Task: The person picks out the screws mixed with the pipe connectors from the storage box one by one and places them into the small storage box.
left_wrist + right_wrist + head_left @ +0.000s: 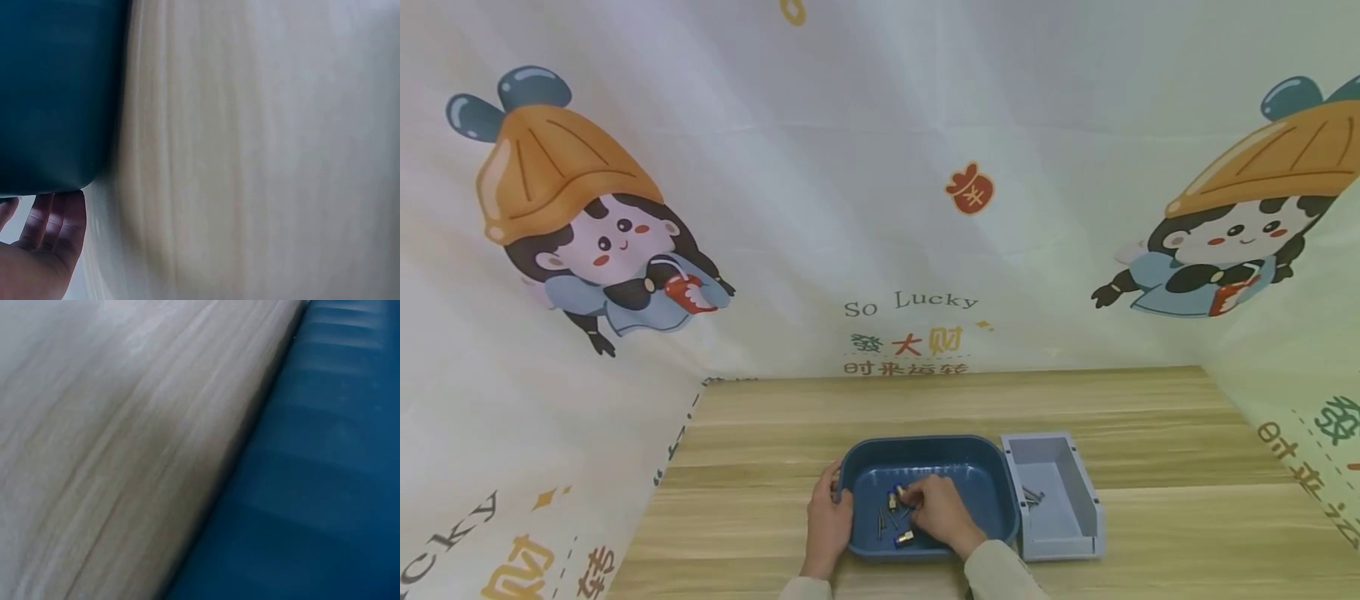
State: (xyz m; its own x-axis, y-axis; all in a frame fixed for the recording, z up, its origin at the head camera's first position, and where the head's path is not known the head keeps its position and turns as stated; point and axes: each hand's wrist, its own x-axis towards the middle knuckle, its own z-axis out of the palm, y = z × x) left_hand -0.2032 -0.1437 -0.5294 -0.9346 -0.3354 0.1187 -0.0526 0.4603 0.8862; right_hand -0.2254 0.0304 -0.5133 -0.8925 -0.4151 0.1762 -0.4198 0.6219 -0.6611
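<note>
A dark blue plastic tray [936, 451] stands on the table in the head view. My left hand [830, 523] grips its left end, thumb at the rim and fingers along the outer wall; the left wrist view shows those fingers [72, 228] against the tray's wall [56, 94]. Inside lie brass fittings with blue ends, one fitting [892, 501] near the middle and another fitting [905, 539] by the near wall, plus several thin screws [882, 525]. My right hand [946, 510] reaches in over them, fingertips at a fitting and screws; whether it pinches one is hidden.
A light grey open bin [1060, 548] stands close against the tray's right side, with a few screws [1032, 497] at its left. The wood-grain table [737, 467] meets printed cloth walls [910, 250] at the back and sides.
</note>
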